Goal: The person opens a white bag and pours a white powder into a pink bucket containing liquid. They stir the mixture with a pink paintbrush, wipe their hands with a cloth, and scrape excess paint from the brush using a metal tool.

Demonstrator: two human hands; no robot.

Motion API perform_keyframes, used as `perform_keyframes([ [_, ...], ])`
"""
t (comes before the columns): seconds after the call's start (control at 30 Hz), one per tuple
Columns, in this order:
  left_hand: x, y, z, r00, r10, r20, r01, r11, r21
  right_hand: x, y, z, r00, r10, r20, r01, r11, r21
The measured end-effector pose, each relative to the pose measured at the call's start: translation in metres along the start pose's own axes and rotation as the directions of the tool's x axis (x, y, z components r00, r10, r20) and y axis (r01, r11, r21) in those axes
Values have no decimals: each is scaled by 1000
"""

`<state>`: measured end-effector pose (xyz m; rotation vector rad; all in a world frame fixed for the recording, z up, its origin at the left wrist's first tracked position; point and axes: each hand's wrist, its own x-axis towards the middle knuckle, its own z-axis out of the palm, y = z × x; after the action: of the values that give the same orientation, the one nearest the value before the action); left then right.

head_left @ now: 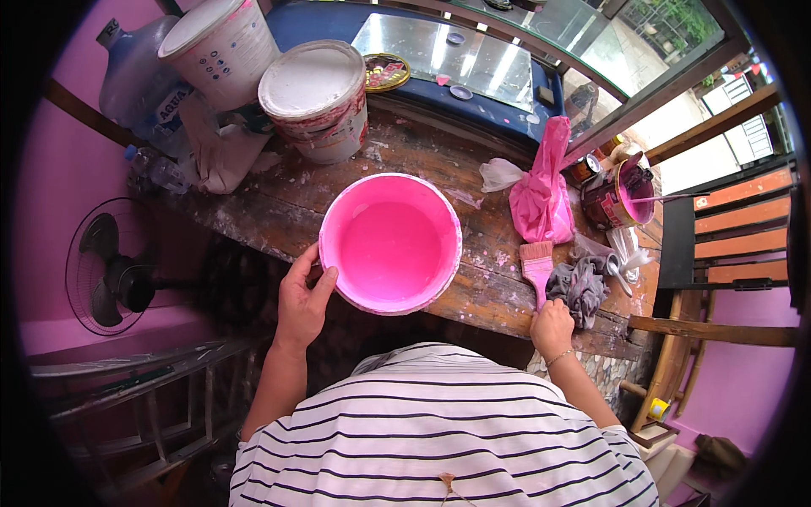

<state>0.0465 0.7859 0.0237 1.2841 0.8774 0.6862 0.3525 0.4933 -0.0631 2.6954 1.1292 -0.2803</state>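
Note:
A round bucket of bright pink paint [390,253] stands at the front edge of the stained wooden table [473,291]. My left hand [306,302] grips its left side, thumb over the rim and the other fingers along the outer wall. To the right, my right hand [553,328] is closed round the handle of a paintbrush [537,269] with pink-stained bristles pointing away from me. The brush lies low over the table, beside a crumpled grey rag [581,291]. Whether its bristles touch the wood I cannot tell.
Behind the paint stand a lidded white bucket [312,101], a second white bucket [221,51] and a large water bottle [144,76]. A pink plastic bag [543,198] and an open paint can [621,198] sit at right. A fan [114,266] and ladder [160,414] are at left.

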Motion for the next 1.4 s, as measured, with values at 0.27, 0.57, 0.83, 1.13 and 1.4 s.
perform_keyframes([
  [0.27,-6,-11,-2,999,-24,-37,21,998,-66,-17,21,-39,952,188,243,-270,131,954],
  [0.57,-3,-3,-2,994,-99,37,104,976,-189,-66,-31,-283,945,-32,-324,315,339,886],
  [0.83,-2,0,-7,982,-152,115,177,948,-266,35,-207,-258,608,-773,-182,790,566,236],
  [1.13,-5,-8,-11,983,-134,126,166,944,-285,67,-247,-192,489,-872,-29,819,448,359],
  [1.4,1,-8,-13,980,-101,173,141,962,-233,71,-229,-194,677,-735,-44,734,669,118],
])
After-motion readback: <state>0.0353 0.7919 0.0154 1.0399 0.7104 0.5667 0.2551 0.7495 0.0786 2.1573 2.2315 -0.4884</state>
